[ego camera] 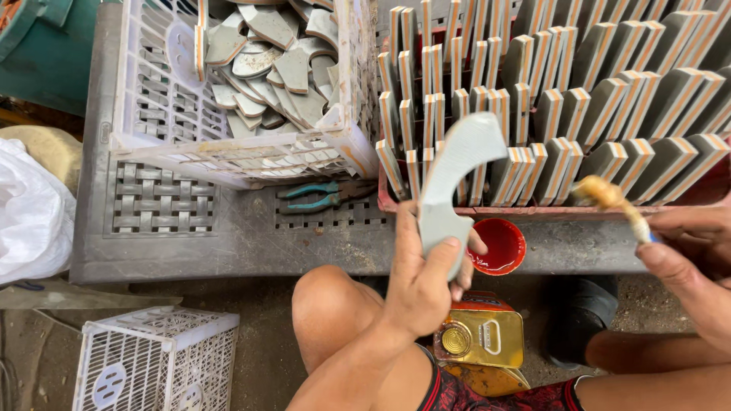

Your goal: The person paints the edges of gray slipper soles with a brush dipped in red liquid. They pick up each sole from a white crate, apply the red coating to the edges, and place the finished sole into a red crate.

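The left hand point(426, 278) is clamped on a grey sole point(455, 171). At 3 o'clock, the right hand point(689, 262) grips a brush point(613, 199). A red cap point(499, 245) sits between them.

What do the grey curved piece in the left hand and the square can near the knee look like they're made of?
Grey curved piece: probably foam or rubber sheet; matte, flat, cleanly cut edge. Square can: metal, judging by its glossy gold top and round cap.
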